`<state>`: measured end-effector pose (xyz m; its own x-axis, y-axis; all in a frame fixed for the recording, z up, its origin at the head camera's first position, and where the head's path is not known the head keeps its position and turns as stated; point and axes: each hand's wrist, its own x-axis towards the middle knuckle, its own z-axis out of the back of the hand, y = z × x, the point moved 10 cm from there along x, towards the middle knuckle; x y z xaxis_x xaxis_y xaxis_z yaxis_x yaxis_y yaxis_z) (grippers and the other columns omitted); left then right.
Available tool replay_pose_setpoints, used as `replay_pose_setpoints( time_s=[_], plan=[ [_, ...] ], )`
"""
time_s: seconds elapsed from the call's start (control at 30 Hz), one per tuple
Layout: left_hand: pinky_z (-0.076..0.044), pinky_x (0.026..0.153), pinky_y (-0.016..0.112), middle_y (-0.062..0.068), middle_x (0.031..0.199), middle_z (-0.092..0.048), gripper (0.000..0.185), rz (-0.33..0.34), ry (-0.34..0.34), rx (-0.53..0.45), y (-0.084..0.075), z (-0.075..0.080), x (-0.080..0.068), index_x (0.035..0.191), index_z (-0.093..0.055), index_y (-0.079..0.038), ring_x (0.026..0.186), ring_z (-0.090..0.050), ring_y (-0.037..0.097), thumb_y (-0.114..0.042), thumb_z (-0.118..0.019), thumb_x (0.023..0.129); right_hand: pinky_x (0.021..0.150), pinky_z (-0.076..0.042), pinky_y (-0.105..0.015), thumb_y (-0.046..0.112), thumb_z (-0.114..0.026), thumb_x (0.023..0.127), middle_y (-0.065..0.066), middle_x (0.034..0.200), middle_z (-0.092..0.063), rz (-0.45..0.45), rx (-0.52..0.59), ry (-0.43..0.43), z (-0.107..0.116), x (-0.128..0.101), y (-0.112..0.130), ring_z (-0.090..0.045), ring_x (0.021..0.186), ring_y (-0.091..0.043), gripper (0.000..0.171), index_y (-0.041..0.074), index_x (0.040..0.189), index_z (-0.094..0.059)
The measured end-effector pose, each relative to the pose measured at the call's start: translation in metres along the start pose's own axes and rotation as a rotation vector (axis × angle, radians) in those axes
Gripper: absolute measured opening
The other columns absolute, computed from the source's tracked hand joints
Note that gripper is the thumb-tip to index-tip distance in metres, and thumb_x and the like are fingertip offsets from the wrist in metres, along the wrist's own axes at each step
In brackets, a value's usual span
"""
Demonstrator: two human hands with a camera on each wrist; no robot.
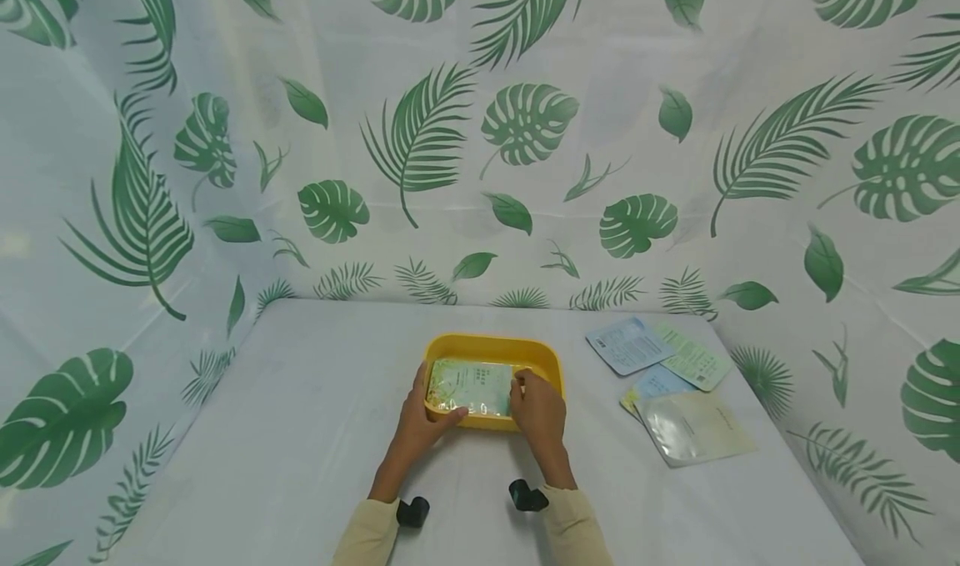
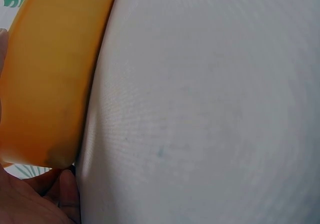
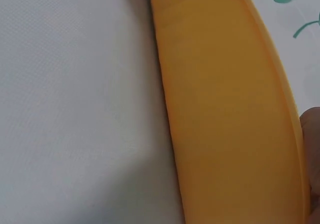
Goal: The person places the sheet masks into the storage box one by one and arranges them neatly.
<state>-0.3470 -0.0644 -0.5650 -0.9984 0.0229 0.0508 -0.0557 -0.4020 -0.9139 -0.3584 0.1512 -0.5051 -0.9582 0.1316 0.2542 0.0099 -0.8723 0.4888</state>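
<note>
A yellow plastic tray (image 1: 491,423) stands on the white table, its outer wall filling much of both wrist views. Inside it lies a flat, shiny green-and-white packet (image 1: 472,387) with printed text. My left hand (image 1: 420,423) holds the tray's left end, the thumb over the front rim and the fingers along the side; in the left wrist view its fingers (image 2: 69,189) curl at the tray's lower corner. My right hand (image 1: 538,408) reaches over the tray's front right, fingers curled, and pinches the packet's right edge. Part of the packet is hidden behind that hand.
To the right lie several flat packets: a pale blue one (image 1: 628,345), a light green one (image 1: 693,358), a blue-and-yellow one (image 1: 663,381) and a cream one with a clear patch (image 1: 705,433). A leaf-print curtain (image 1: 540,199) hangs behind the table (image 1: 300,433).
</note>
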Motion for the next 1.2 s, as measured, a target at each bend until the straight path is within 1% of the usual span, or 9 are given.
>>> replay_pose_setpoints(
  time_s=[0.23,0.37,0.53,0.67,0.83,0.93,1.0,1.1,1.2],
  plan=[
    [-0.026,0.117,0.057,0.015,0.161,-0.025,0.113,-0.013,0.004,-0.004,-0.001,0.000,0.000,0.158,-0.006,-0.016,0.146,-0.029,0.035,-0.050,-0.078,0.078,0.060,-0.051,-0.027,0.020,-0.065,0.094,-0.006,0.088,-0.072,0.057,0.110,-0.179,0.012,-0.005,-0.001,-0.058,0.065,-0.014,0.017,0.006,0.100,-0.071],
    [-0.026,0.116,0.057,0.015,0.161,-0.025,0.114,-0.013,0.000,-0.011,-0.001,0.000,0.000,0.158,-0.006,-0.018,0.146,-0.029,0.035,-0.051,-0.078,0.077,0.059,-0.049,-0.025,0.018,-0.064,0.095,-0.008,0.083,-0.071,0.076,0.267,-0.304,0.023,-0.008,-0.007,-0.056,0.066,-0.014,0.017,0.003,0.097,-0.071],
    [-0.027,0.116,0.058,0.013,0.161,-0.025,0.114,-0.008,-0.002,-0.017,0.000,-0.001,0.001,0.159,-0.005,-0.020,0.146,-0.029,0.034,-0.051,-0.079,0.077,0.058,-0.042,-0.015,0.017,-0.065,0.095,-0.010,0.077,-0.065,0.047,0.453,-0.457,0.040,-0.012,-0.023,-0.052,0.067,-0.014,0.018,-0.001,0.092,-0.068],
    [-0.026,0.116,0.057,0.012,0.161,-0.024,0.114,-0.001,0.000,-0.015,0.002,-0.001,0.002,0.159,-0.005,-0.022,0.146,-0.028,0.033,-0.051,-0.079,0.077,0.060,-0.038,-0.007,0.014,-0.065,0.094,-0.013,0.078,-0.066,0.014,0.495,-0.576,0.053,-0.019,-0.037,-0.055,0.069,-0.015,0.018,-0.003,0.090,-0.068],
    [-0.026,0.116,0.058,0.014,0.161,-0.024,0.112,-0.011,-0.008,-0.018,0.000,0.000,0.002,0.158,-0.006,-0.020,0.146,-0.028,0.035,-0.050,-0.078,0.078,0.060,-0.035,-0.004,0.014,-0.063,0.095,-0.015,0.082,-0.066,-0.016,0.480,-0.654,0.062,-0.021,-0.055,-0.059,0.071,-0.018,0.018,-0.003,0.092,-0.068],
    [-0.025,0.116,0.058,0.013,0.161,-0.024,0.112,-0.007,-0.005,-0.020,0.000,0.000,0.001,0.158,-0.006,-0.020,0.146,-0.028,0.035,-0.050,-0.078,0.078,0.061,-0.036,-0.008,0.012,-0.062,0.095,-0.017,0.084,-0.065,-0.057,0.449,-0.658,0.062,-0.018,-0.075,-0.061,0.073,-0.024,0.017,-0.004,0.093,-0.068],
    [-0.024,0.117,0.058,0.013,0.162,-0.023,0.112,-0.006,-0.001,-0.018,-0.001,-0.001,0.000,0.158,-0.005,-0.020,0.147,-0.027,0.035,-0.051,-0.078,0.078,0.065,-0.039,-0.013,0.010,-0.060,0.095,-0.019,0.090,-0.063,-0.119,0.427,-0.612,0.058,-0.014,-0.093,-0.061,0.074,-0.026,0.017,-0.004,0.097,-0.068],
    [-0.024,0.117,0.058,0.014,0.161,-0.023,0.112,-0.008,-0.002,-0.020,-0.002,-0.001,-0.001,0.158,-0.006,-0.019,0.147,-0.027,0.035,-0.050,-0.078,0.078,0.068,-0.043,-0.020,0.007,-0.056,0.095,-0.024,0.104,-0.059,-0.239,0.414,-0.468,0.046,-0.005,-0.121,-0.064,0.069,-0.026,0.023,-0.007,0.112,-0.064],
    [-0.024,0.117,0.058,0.014,0.161,-0.024,0.112,-0.008,-0.003,-0.024,-0.003,-0.001,-0.001,0.158,-0.006,-0.018,0.147,-0.027,0.036,-0.048,-0.078,0.079,0.061,-0.049,-0.019,0.006,-0.051,0.095,-0.029,0.109,-0.060,-0.368,0.422,-0.301,0.031,0.002,-0.147,-0.064,0.056,-0.016,0.038,-0.007,0.130,-0.054]
  ],
)
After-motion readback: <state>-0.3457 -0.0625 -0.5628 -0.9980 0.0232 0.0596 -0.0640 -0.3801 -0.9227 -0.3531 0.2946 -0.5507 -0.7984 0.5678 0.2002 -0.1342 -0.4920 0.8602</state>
